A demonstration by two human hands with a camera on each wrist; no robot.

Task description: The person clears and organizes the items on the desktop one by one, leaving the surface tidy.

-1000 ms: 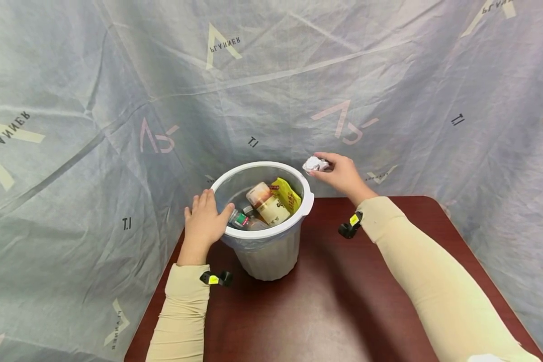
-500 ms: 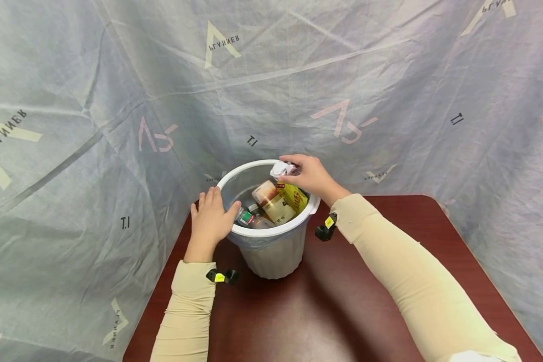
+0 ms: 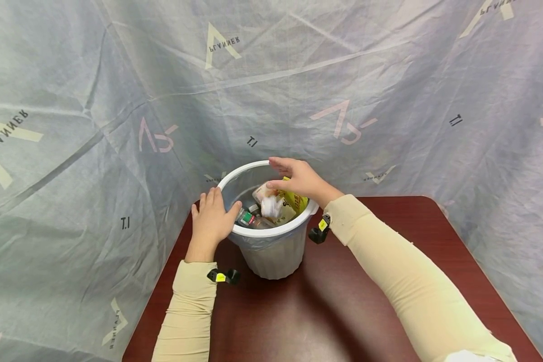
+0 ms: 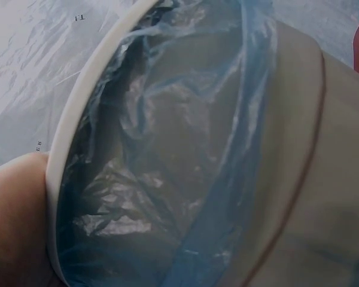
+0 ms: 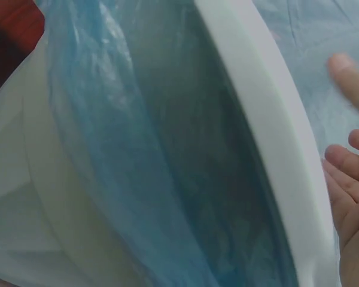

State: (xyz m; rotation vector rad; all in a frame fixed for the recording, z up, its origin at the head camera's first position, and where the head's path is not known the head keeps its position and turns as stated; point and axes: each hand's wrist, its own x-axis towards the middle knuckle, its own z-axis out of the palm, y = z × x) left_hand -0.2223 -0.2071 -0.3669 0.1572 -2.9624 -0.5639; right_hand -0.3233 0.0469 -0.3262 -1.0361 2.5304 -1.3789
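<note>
A pale trash bin with a white rim and a thin blue liner stands on the table. My left hand rests on the rim's left side, fingers spread and extended. Over the bin's far right side is my right hand, thumb and fingers apart with nothing between them. Just below it, a blurred crumpled paper ball is inside the bin, in front of a bottle with a pale label. A yellow wrapper lies at the right inside, and a bottle with a green label at the left.
The bin stands near the far left part of a dark red-brown table. Grey printed sheeting hangs close behind the table and along both sides. Each forearm wears a black wrist camera strap.
My right hand has moved left from beside the bin to over it and let go of the crumpled paper ball, which has dropped inside. The left hand stays on the rim, shifted slightly right with the bin.
</note>
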